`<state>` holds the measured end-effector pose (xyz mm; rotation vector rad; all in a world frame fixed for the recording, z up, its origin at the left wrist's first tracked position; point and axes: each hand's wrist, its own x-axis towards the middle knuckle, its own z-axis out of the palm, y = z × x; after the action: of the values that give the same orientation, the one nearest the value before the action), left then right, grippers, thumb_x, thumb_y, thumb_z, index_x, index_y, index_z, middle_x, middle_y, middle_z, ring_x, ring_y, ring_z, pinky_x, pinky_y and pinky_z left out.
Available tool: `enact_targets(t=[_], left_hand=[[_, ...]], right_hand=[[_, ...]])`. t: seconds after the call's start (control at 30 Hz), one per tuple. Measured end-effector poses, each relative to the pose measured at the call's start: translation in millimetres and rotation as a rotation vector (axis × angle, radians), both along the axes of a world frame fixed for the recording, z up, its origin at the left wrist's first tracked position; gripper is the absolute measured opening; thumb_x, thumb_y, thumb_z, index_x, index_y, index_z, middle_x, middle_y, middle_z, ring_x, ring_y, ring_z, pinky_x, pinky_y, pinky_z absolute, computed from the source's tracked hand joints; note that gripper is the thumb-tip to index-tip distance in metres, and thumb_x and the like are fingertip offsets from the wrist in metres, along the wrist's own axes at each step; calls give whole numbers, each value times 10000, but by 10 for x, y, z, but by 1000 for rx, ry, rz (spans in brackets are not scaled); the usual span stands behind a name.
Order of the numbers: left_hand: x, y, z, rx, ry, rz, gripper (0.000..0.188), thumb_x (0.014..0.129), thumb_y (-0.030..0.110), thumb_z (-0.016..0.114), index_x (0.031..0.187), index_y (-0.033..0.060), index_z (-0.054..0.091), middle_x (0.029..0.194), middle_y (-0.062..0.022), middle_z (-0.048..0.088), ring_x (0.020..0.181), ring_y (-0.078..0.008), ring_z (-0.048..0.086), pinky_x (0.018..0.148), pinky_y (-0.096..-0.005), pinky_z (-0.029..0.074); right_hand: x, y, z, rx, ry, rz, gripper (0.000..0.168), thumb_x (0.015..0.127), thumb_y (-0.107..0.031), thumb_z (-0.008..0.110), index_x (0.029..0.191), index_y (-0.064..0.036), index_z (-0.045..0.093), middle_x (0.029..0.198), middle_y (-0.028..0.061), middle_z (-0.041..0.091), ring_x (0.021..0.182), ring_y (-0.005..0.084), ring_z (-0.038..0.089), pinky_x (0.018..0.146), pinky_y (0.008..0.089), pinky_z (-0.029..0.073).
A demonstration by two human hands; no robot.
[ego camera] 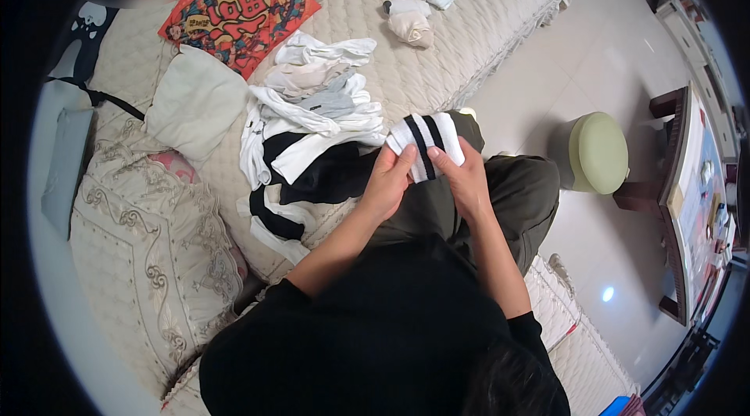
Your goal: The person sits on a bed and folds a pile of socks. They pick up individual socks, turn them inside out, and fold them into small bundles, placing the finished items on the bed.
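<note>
Between both hands, above my lap, is a folded white sock [432,140] with two black stripes. My left hand [388,177] grips its left end, thumb on top. The right end is in my right hand [466,178], its thumb pressed near the stripes. Just left of my hands lies a loose pile of white socks [351,117], with a grey sock [328,96] among them and black socks [328,173] below. A white sock with a black band [275,217] lies nearest me. Farther off on the sofa sit several folded socks [410,26] in small bundles.
The quilted sofa seat [486,23] stretches ahead. A red patterned cushion [240,12], a white pillow [196,102] and an embroidered cushion [158,275] line its left side. On the tiled floor at right stand a green-lidded bin [597,152] and a dark wooden table [674,211] holding small items.
</note>
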<state>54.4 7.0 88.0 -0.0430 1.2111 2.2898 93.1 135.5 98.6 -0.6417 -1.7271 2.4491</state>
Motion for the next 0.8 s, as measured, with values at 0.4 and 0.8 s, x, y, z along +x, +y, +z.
enact_targets(t=[0.4,0.8], left_hand=[[-664,-91,2,-230,119,-433,397,843,129,665,1194,57,494,1033,-34,561,952,-95,529,826,-252,439],[-3319,177,-995,-63,-147,247,238,897,154,569,1111,54,544,1079,-78,609,952,-233,606,760,-368,525]], right_hand=[[-366,176,-221,312,164,60,251,793,-77,694,995,-3,564,842,14,587,764,73,527,690,224,441],[-373,138,-975,1147,341,-31,209,704,34,621,894,-44,585,790,102,551,678,282,558,584,353,460]])
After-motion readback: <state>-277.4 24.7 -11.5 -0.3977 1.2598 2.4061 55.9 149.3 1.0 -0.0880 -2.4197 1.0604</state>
